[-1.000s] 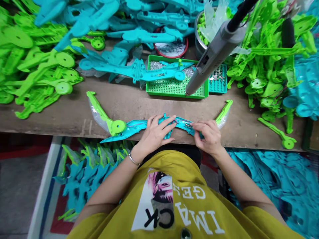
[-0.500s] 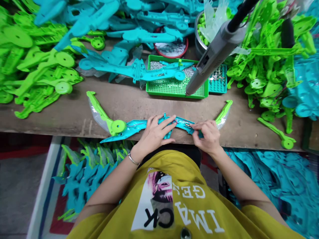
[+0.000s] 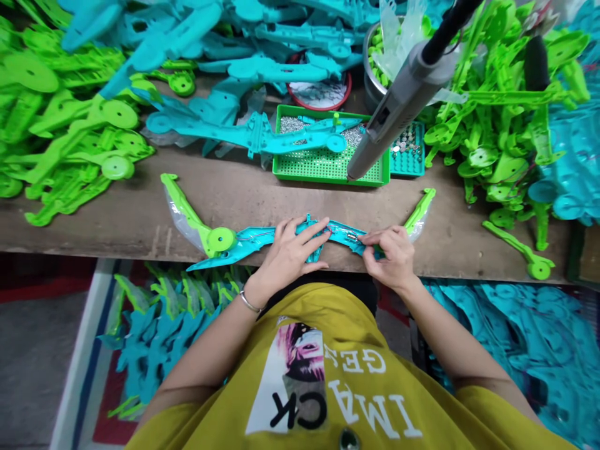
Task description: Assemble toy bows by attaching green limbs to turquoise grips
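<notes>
A long blue plastic bow shell lies across the bench near its front edge, with thin wires inside it. A green arm with a round disc joins its left end, and a second green arm rises at the right end; both have clear film on them. My left hand rests over the shell's middle, its fingers spread out. Close by, my right hand is closed in a pinch on the shell's right part, beside a small metallic piece. Whatever the fingertips hold is hidden.
Above the bench hangs a grey electric screwdriver. Behind it sit a green tray of screws and a small blue tray. Green parts are heaped on the left, more green parts on the right. One green arm lies apart.
Both hands stay in nearly the same place on the bow shell. The whole view has shifted very slightly.
</notes>
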Tool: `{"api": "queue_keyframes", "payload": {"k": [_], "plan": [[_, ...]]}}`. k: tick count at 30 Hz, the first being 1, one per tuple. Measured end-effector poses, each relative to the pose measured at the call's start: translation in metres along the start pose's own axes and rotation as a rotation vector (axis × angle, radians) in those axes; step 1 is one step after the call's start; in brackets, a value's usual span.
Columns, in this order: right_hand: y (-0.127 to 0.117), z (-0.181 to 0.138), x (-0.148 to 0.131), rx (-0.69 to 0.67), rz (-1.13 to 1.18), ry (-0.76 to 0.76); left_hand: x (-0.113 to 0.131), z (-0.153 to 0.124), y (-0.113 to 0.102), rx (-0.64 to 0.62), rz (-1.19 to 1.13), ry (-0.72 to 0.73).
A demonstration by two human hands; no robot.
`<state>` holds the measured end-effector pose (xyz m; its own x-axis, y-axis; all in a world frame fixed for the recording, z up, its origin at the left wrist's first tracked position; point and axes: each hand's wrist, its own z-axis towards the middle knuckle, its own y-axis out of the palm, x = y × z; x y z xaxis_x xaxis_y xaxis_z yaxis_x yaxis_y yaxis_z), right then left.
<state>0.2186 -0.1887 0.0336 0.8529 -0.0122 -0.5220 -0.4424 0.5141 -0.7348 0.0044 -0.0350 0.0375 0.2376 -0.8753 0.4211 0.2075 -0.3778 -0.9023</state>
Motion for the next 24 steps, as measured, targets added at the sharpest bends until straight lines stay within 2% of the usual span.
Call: {"api": "queue_keyframes", "payload": {"k": [4,10,17,20,24], "plan": [[-0.002,0.003,-0.002,-0.008,-0.003,0.007,0.001,0.0,0.0,-0.001,0.03,0.004],[-0.008,0.009,-0.006,-0.101,-0.128,0.041,0.003,0.0,0.002,0.007,0.099,0.013],[-0.014,0.019,-0.011,-0.149,-0.163,0.016,0.004,0.001,0.003,0.003,0.118,0.005],[-0.013,0.026,-0.018,-0.173,-0.143,-0.078,0.006,0.0,0.005,0.027,0.102,-0.012],[-0.002,0.03,-0.027,-0.314,-0.116,-0.232,0.01,-0.003,0.007,0.055,0.068,-0.065]]}}
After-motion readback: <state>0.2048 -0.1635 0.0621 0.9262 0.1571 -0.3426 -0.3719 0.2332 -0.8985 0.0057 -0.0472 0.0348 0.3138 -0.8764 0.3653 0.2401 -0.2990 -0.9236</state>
